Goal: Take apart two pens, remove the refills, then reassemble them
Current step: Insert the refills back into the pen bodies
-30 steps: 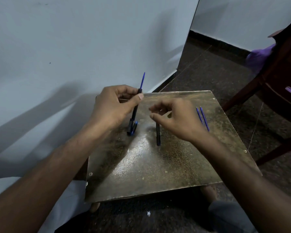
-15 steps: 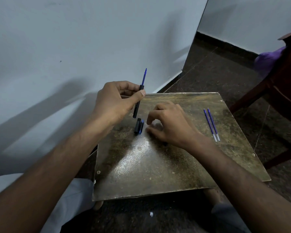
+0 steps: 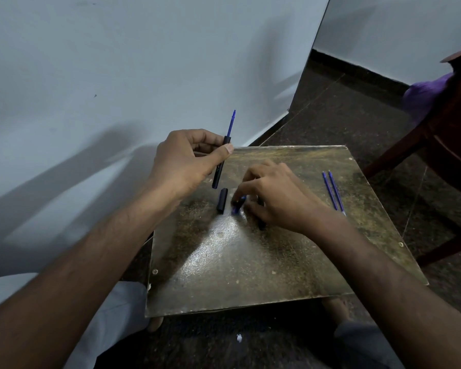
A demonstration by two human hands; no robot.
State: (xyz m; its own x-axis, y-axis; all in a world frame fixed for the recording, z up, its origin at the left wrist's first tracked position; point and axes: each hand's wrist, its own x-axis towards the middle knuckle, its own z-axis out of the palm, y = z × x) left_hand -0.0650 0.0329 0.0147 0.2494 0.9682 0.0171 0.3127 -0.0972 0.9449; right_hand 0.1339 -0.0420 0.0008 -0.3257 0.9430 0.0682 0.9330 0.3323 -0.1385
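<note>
Left hand grips pen barrel | right hand pinches blue piece

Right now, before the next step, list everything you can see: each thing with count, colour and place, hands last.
Pen barrel: 1, black, held above the table's far left part.
Refill in barrel: 1, blue, sticking out of the barrel's top.
Loose refills: 2, blue, side by side on the table's right part.
Cap: 1, black, lying on the table below the barrel.
Small pen piece: 1, blue, at the right fingertips; exact part unclear.
Second barrel: 1, black, mostly hidden under the right hand.
Table: 1, worn brown-gold, centre.
Chair: 1, dark wood, far right.
Left hand: gripping the barrel.
Right hand: down on the table, pinching the blue piece.
</note>
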